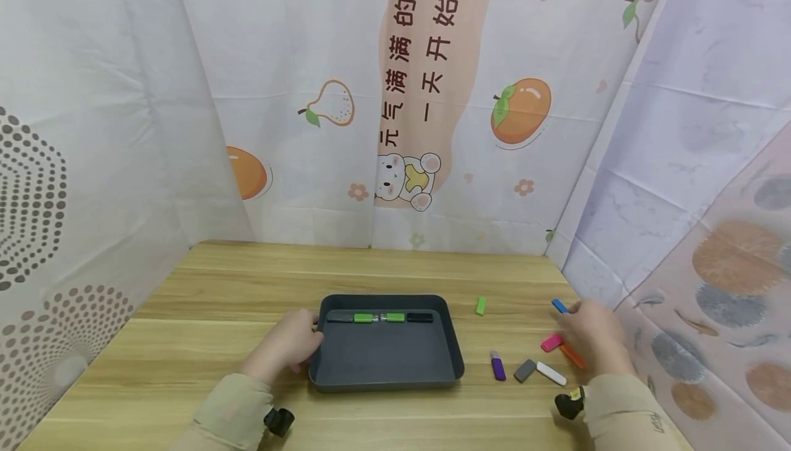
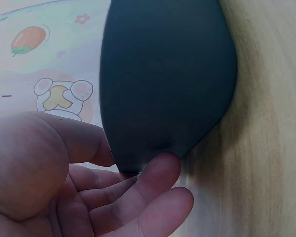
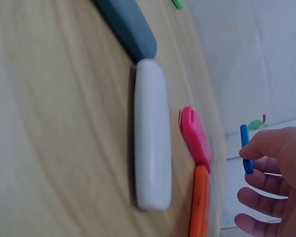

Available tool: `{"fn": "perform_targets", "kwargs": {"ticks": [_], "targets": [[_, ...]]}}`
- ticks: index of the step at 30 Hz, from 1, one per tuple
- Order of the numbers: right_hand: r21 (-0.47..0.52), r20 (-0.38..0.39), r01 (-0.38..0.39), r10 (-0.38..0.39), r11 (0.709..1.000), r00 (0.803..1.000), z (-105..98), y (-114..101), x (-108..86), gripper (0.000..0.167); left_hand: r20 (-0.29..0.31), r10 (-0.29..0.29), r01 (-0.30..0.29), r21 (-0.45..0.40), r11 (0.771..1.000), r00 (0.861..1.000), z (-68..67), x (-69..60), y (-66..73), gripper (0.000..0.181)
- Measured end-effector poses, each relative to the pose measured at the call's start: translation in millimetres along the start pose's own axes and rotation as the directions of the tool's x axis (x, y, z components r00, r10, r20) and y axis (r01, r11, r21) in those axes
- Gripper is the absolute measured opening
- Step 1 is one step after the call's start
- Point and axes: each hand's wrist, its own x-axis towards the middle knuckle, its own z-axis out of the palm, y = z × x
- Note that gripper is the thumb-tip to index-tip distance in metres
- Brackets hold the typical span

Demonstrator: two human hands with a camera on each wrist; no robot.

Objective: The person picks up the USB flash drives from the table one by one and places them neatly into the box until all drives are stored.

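Right hand [image 1: 594, 329] is pinching a slim blue plastic stick [image 1: 559, 305] between thumb and fingers near the right edge of a light wood-grain desk [image 1: 247, 286]; left hand [image 1: 295, 338] is gripping the left rim of a dark-grey rectangular tray [image 1: 389, 358]. Behind the desk's far edge, white fruit-printed fabric [image 1: 296, 32] is hanging, reading "元气满满的一天开始啦".

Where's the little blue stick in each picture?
Head view: the blue stick is toward the right, below the middle, at the fingertips of the right hand.
Left wrist view: not in it; look for the dark tray there instead.
Right wrist view: toward the right side, just below halfway down, pinched by that hand.
Shared landmark: the wooden table shows in all three.
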Motion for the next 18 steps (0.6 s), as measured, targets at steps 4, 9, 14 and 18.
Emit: {"fn": "perform_targets", "kwargs": {"ticks": [4,9,14,18], "targets": [[0.054,-0.016,0.032,-0.031,0.998,0.999,-0.1,-8.1,6.3,0.052,0.006,0.000,0.000,0.003,1.000,1.000,0.2,-0.4,-0.1,0.046],[0.054,-0.043,0.112,-0.110,0.992,0.993,-0.9,-21.0,16.8,0.042,0.010,-0.005,0.005,0.006,1.000,1.000,-0.3,-0.7,0.9,0.047],[0.038,-0.074,0.198,-0.194,0.980,0.978,1.0,-35.8,22.6,0.038,0.011,-0.015,0.015,0.009,1.000,1.000,-0.5,-1.0,2.0,0.047],[0.040,-0.091,0.225,-0.221,0.973,0.971,2.1,-49.3,22.4,0.037,0.010,-0.009,0.009,0.009,1.000,1.000,-0.7,-1.1,2.1,0.047]]}}
